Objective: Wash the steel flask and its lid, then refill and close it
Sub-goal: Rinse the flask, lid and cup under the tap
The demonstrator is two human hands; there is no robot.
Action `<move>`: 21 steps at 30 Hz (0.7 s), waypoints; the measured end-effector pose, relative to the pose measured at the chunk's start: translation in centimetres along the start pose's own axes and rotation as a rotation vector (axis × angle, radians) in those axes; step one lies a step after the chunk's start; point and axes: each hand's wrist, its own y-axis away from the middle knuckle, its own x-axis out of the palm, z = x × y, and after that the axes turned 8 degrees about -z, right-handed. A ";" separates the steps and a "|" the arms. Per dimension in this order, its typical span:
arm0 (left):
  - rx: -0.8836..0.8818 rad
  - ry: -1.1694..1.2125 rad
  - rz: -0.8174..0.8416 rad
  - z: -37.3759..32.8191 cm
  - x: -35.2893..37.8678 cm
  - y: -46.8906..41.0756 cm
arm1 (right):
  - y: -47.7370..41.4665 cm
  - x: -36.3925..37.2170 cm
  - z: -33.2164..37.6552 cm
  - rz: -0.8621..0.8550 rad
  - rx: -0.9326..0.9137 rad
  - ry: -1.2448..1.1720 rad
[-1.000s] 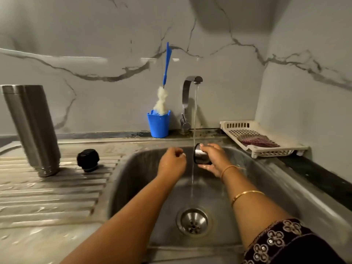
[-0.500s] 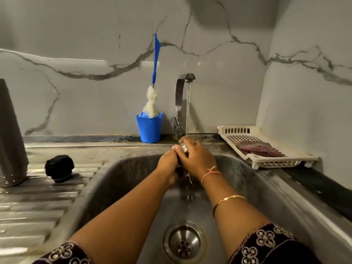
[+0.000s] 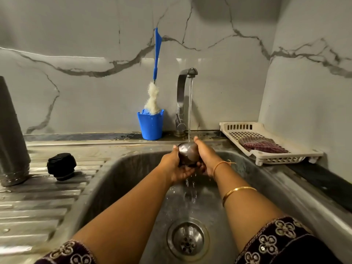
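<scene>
The left hand [image 3: 174, 165] and right hand [image 3: 207, 159] have their grip curled round the lid [image 3: 187, 154], held under the tap [image 3: 182, 92] so water rinses it. The flask [image 3: 11, 140] stands on the worktop [image 3: 38, 206] (mouth down, I think, to drain), stopper [image 3: 61, 165] beside it.

The light is dim and soft, with a broad shadow high on the wall [image 3: 247, 88], a fainter one beside the tap [image 3: 180, 96], and a thin streak of glare across the tiles at left. Pale glints lie on the drainboard [image 3: 38, 202] ridges and the wet lid [image 3: 187, 152]. The wide lens tilts the flask [image 3: 11, 134] and bends the sink [image 3: 282, 185] rim, and the lower left corner is smeared.
</scene>
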 end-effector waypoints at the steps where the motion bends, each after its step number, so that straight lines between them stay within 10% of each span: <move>1: 0.003 0.018 -0.009 -0.1 0.2 0.0 | 0.2 -0.2 0.1 0.027 -0.002 -0.059; 6: 0.019 0.009 -0.048 -0.2 0.3 -0.4 | -0.5 0.3 0.0 0.057 -0.143 -0.226; 11: 0.027 -0.008 -0.148 -0.2 0.1 -0.7 | -0.8 0.2 -0.7 -0.009 -0.514 0.503; 21: 0.039 0.015 -0.024 0.7 -1.0 -1.0 | 0.5 0.8 -0.3 0.220 -0.449 0.552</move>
